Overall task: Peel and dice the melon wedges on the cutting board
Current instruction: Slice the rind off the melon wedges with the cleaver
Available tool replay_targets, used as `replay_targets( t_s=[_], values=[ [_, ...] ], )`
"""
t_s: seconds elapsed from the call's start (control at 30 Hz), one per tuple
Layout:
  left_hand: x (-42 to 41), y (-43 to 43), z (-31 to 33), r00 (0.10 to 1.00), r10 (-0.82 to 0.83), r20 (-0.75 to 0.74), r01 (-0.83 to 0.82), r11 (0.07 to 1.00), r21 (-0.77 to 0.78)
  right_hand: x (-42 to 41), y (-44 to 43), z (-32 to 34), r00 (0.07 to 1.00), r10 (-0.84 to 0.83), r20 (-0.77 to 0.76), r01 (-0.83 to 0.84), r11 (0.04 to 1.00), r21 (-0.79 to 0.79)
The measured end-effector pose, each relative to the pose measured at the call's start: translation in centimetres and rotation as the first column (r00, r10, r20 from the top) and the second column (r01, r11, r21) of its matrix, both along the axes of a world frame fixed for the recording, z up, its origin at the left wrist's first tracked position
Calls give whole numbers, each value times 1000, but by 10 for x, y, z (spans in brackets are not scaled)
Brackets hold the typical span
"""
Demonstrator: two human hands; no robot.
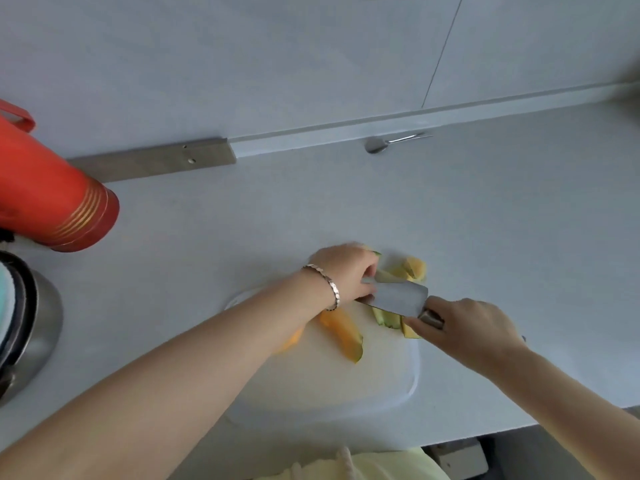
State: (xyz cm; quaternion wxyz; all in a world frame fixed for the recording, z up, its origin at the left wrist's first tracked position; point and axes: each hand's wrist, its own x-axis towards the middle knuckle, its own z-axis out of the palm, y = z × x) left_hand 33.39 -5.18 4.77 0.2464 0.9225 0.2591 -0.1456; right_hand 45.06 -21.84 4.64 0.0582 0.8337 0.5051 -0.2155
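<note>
A white cutting board (374,372) lies on the pale counter. On it rests an orange melon wedge (341,332) with green rind, and part of another shows under my left forearm. My right hand (467,327) grips the handle of a broad steel knife (398,299), whose blade lies across a wedge at the board's far edge. My left hand (346,271), with a metal bracelet on the wrist, holds that wedge (388,276) at the blade's tip. Yellow melon pieces (415,266) lie just beyond, and green rind strips (386,318) sit below the blade.
A red thermos (52,199) stands at the left with a steel kettle (31,323) below it. A metal spoon (384,143) lies by the back wall. The counter's front edge runs at the lower right (554,420).
</note>
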Motion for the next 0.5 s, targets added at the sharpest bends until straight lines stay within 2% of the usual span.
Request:
replay_targets(
  t_s=[0.1, 0.27, 0.43, 0.5],
  values=[
    [19, 3, -7, 998, -59, -21, 59, 998, 0, 2, -2, -2, 996, 71, 54, -73, 997, 25],
    [43, 4, -9, 983, -170, -76, 174, 983, 51, 9, -5, -6, 995, 96, 31, -96, 995, 2],
    [57, -3, -26, 952, -246, -180, 283, 933, 220, 14, -7, -7, 996, 79, 49, -80, 997, 12],
    [60, -3, -25, 961, -219, -169, 259, 924, 281, 14, -9, -6, 996, 78, 51, -79, 997, 27]
  ],
)
